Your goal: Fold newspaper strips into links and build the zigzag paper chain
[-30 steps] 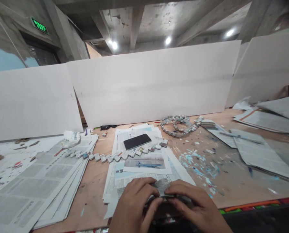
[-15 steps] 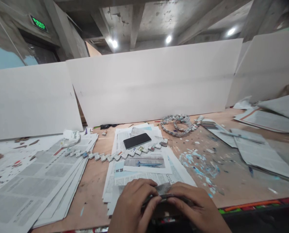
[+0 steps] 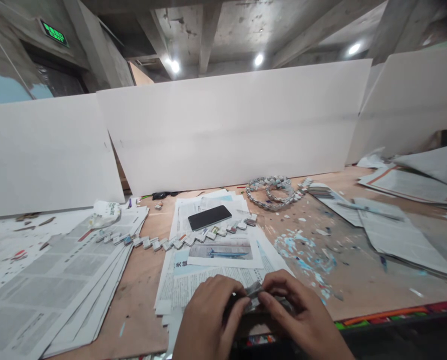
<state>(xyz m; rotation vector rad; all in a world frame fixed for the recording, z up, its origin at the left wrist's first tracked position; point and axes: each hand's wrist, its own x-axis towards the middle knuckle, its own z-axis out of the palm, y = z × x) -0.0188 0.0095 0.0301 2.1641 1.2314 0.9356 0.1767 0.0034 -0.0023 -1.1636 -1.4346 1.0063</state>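
Observation:
Both hands meet at the near table edge over a sheet of newspaper (image 3: 208, 285). My left hand (image 3: 210, 320) and my right hand (image 3: 302, 315) pinch a small folded strip of newspaper (image 3: 254, 290) between their fingertips, fingers closed on it. Just beyond, a zigzag chain of folded paper links (image 3: 178, 242) runs across the papers. A black phone (image 3: 209, 217) lies face up on the stack behind the chain. A coiled chain of the same links (image 3: 272, 192) rests further back.
Newspaper stacks (image 3: 58, 280) cover the left of the wooden table (image 3: 144, 280); more sheets (image 3: 396, 235) lie at right. White boards (image 3: 231, 130) stand along the back. Blue paint flecks (image 3: 306, 255) mark the wood. A crumpled white bag (image 3: 105, 212) sits at back left.
The paper strip has been folded smaller between my fingertips, and my hands have drawn closer together. The view has shifted slightly down and left.

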